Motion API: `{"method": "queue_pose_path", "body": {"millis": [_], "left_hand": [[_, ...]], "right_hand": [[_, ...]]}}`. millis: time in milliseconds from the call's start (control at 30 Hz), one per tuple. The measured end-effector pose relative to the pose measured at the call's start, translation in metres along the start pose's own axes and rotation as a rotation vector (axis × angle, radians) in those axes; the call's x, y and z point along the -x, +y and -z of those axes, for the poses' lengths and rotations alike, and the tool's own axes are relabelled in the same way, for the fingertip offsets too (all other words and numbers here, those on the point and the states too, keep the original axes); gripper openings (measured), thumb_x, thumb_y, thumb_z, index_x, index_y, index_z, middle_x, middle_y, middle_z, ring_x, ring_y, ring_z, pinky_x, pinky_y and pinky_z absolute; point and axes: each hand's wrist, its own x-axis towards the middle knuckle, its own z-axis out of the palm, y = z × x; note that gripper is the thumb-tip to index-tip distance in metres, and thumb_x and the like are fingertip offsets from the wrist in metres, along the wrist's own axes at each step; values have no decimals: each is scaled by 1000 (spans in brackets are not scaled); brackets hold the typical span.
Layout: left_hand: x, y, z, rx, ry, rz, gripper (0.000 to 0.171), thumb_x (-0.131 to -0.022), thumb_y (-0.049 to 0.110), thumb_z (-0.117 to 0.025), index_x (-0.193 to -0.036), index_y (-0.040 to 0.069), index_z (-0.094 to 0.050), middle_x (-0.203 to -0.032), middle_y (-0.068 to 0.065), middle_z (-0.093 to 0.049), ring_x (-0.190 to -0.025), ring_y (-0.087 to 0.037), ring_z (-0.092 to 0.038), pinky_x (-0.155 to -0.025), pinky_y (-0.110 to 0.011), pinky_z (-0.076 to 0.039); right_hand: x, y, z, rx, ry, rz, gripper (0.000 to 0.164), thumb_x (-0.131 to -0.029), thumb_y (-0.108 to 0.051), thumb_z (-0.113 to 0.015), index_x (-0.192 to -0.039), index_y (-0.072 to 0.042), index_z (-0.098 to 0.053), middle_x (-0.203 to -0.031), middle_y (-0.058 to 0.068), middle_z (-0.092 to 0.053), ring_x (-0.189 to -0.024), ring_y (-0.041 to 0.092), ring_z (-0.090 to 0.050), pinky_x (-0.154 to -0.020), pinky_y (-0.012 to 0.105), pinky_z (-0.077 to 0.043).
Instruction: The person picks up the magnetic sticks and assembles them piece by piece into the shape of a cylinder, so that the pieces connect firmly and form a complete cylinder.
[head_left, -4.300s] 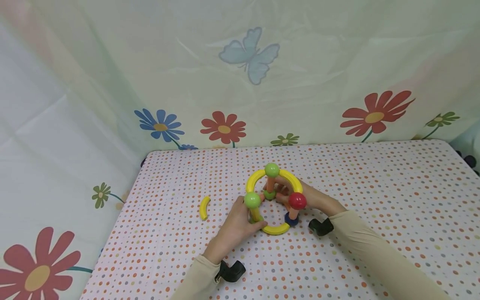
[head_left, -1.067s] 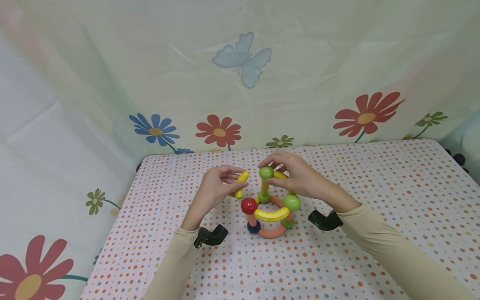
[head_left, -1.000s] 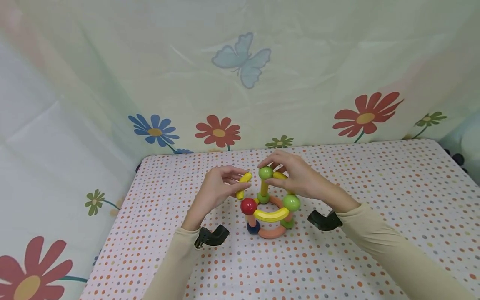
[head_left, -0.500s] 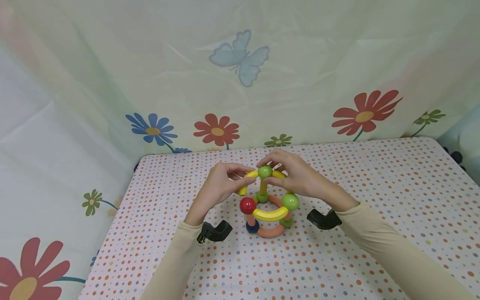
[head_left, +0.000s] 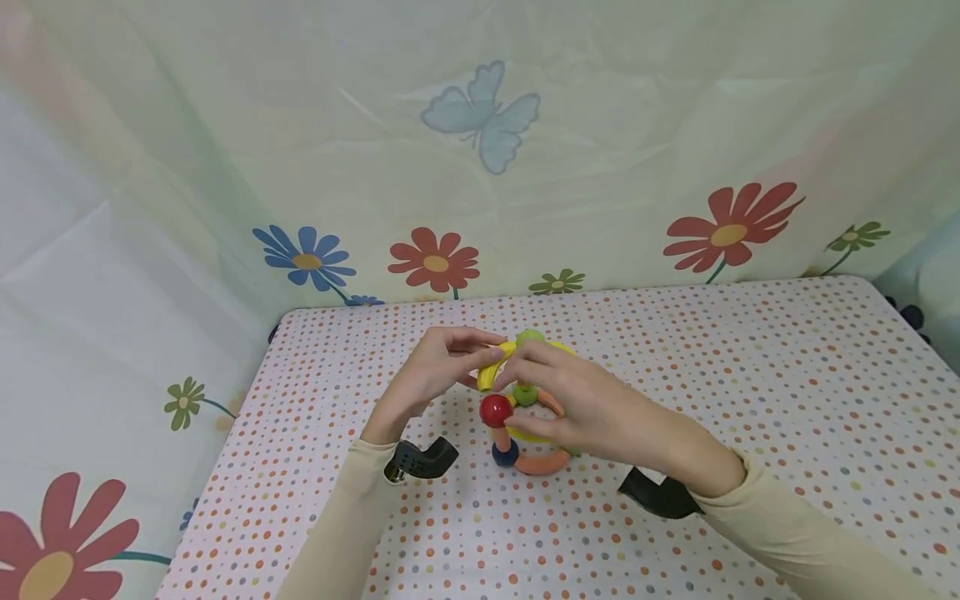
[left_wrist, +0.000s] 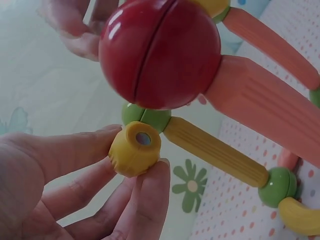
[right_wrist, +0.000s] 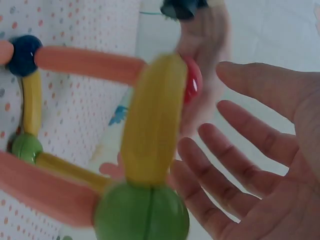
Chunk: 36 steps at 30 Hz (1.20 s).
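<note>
A toy frame of coloured balls joined by straight and curved sticks stands mid-table. My left hand point(head_left: 438, 367) pinches a yellow curved stick point(left_wrist: 131, 157) between thumb and fingertips. Its end with a round metal spot faces the left wrist camera; its other end meets the back green ball point(head_left: 529, 337). My right hand point(head_left: 592, 404) is over the frame's right side, fingers spread and loosely bent beside the red ball point(head_left: 496, 411); contact with it cannot be made out. That hand hides the front-right green ball in the head view, but the right wrist view shows a large green ball point(right_wrist: 142, 215).
Below the red ball are a navy ball point(head_left: 505, 452) and a salmon curved stick point(head_left: 543, 462) on the dotted tablecloth point(head_left: 360, 500). A flowered curtain point(head_left: 600, 167) hangs behind the table. Black wrist cameras point(head_left: 426, 458) sit under both wrists.
My left hand picked up the loose yellow curved stick and brought it to the back green ball. The frame was turned. My right hand left that ball and moved toward the red one.
</note>
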Motion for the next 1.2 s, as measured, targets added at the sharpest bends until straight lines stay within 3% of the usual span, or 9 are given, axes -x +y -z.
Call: {"method": "queue_pose_path", "body": {"millis": [200, 567, 833, 967, 1067, 1133, 1200], "left_hand": [[-1, 3, -1, 25, 12, 46, 29, -98, 21, -75, -123, 6, -76, -110, -7, -78, -89, -17, -70, -75, -36, -60], [0, 8, -2, 66, 11, 57, 30, -98, 16, -75, -124, 1, -74, -113, -12, -77, -86, -16, -72, -72, -32, -61], [2, 6, -3, 53, 1, 48, 33, -100, 18, -73, -128, 1, -72, -115, -12, -75, -91, -18, -72, -75, -35, -62], [8, -2, -5, 34, 4, 3, 36, -106, 22, -65, -134, 0, -67, -121, -15, -71, -100, -23, -70, -80, -40, -63], [14, -15, -6, -28, 33, -45, 32, -109, 16, -57, -136, -1, -64, -124, -16, -68, -104, -29, -70, -83, -44, -62], [19, -28, -7, -112, 31, -71, 30, -107, 7, -55, -135, -1, -64, -123, -16, -68, -107, -32, -69, -87, -43, -61], [26, -43, -8, -199, -12, -93, 31, -102, -1, -57, -133, 0, -64, -121, -14, -68, -108, -32, -67, -90, -41, -59]], "right_hand": [[-1, -6, -18, 41, 1, 36, 32, -85, -14, -89, -110, -7, -71, -110, 0, -62, -96, 16, -63, -81, 28, -59], [-6, -6, -27, 100, 80, 35, 27, -83, -9, -89, -103, -7, -71, -107, 1, -62, -89, 18, -64, -80, 27, -58], [0, -5, -16, 67, 161, 25, 22, -90, -10, -83, -109, -9, -71, -108, 0, -63, -89, 15, -62, -73, 27, -56], [13, 6, 6, -2, 285, -40, 19, -95, -5, -76, -113, -10, -70, -109, -1, -66, -91, 13, -64, -75, 32, -57], [28, 22, 17, -5, 369, -103, 19, -95, 0, -74, -113, -7, -70, -110, 2, -69, -93, 15, -66, -79, 31, -58], [42, 38, 17, 3, 383, -163, 20, -95, 3, -73, -112, -6, -70, -109, 3, -68, -92, 16, -66, -79, 27, -57], [56, 54, 10, -17, 345, -219, 21, -93, 5, -73, -112, -5, -69, -110, 6, -68, -92, 17, -64, -78, 27, -56]]}}
